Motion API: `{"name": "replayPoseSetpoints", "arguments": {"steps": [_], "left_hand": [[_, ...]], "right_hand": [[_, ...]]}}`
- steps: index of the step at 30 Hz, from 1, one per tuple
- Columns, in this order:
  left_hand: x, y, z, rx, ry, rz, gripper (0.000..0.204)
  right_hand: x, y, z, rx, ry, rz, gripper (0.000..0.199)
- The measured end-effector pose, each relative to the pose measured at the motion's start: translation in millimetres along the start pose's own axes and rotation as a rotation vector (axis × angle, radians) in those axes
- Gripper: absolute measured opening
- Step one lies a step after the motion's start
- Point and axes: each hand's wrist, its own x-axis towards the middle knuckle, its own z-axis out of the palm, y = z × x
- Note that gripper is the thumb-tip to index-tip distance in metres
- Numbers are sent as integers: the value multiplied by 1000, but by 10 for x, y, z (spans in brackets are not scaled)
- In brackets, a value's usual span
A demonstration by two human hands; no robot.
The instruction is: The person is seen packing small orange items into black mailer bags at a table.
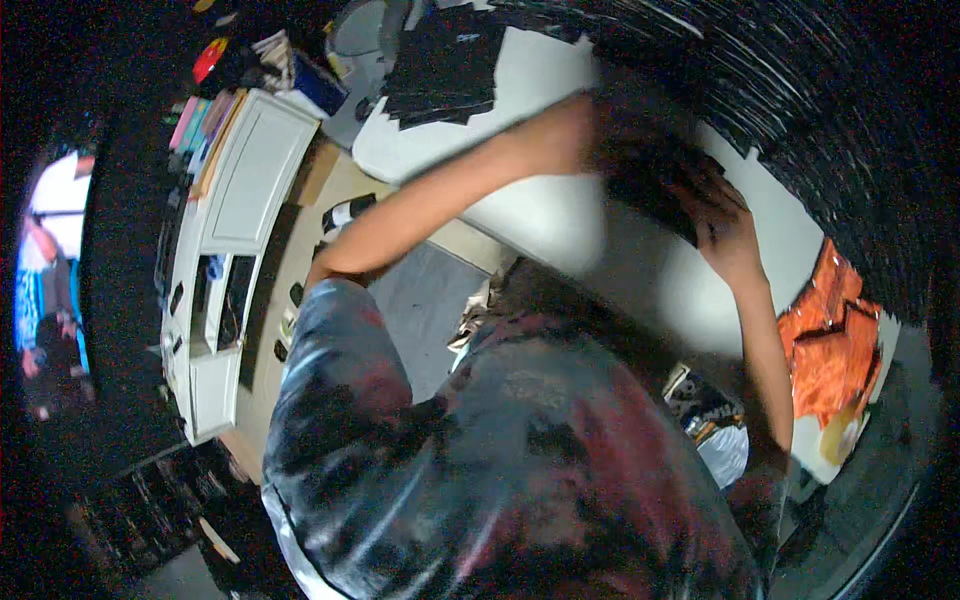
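Note:
Over a white table (540,70), both arms reach forward around a dark, blurred item (650,185) that looks like black plastic or cloth; its kind cannot be made out. My left hand (565,135) is at its left side, smeared by motion, its fingers lost against the dark. On its right side lies my right hand (728,235), fingers stretched apart over the dark surface. A pile of flat black packages (445,70) rests on the table's far left part. Orange shiny packages (835,345) lie at the table's right end.
White cabinets (262,175) with books and boxes on top stand at the left. A dark bottle with a white label (348,213) lies near my left elbow. A bright screen (55,270) glows at the far left. Ridged black material (800,110) borders the table's far side.

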Motion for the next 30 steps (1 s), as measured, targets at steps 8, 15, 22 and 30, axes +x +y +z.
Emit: {"name": "replayPoseSetpoints", "arguments": {"steps": [8,15,22,30], "left_hand": [[-1083,2027,-141,-902,182,-949,22],[-1928,1931,64,-880,702,-1656,43],[-1674,1715,-196,-931,1025,-1743,47],[-1672,1477,-293,-738,938,-1671,34]], "right_hand": [[98,-69,-101,149,-127,-50,55],[119,-14,-82,105,-52,-76,48],[85,138,39,209,93,-135,44],[-71,107,-52,45,88,-42,45]]}}
